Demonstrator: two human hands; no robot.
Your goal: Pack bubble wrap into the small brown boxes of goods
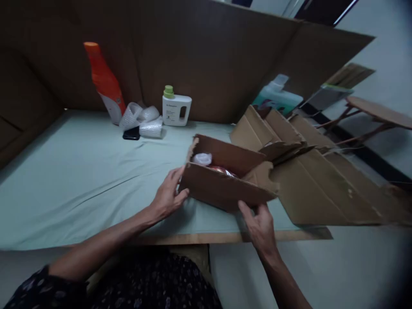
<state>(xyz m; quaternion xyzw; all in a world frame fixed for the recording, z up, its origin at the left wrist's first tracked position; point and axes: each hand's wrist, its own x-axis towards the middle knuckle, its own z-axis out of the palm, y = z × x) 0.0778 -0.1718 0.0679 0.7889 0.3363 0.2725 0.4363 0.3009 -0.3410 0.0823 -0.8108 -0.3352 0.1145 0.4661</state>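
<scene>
An open cardboard box (222, 189) sits near the table's front edge, with white wrapping and something red showing inside. My left hand (169, 195) grips the box's left front corner, fingers curled around it. My right hand (259, 223) holds the lower edge of the box's front wall, thumb on the cardboard. The box's flaps stand up at the back and right.
The table (80, 180) wears a pale green cloth. At the back stand an orange bottle (104, 81), a white jug with a green cap (175, 107), rolls of bubble wrap (141, 120) and a black phone (131, 134). Flattened cardboard (322, 180) lies to the right; a teal jug (277, 98) behind.
</scene>
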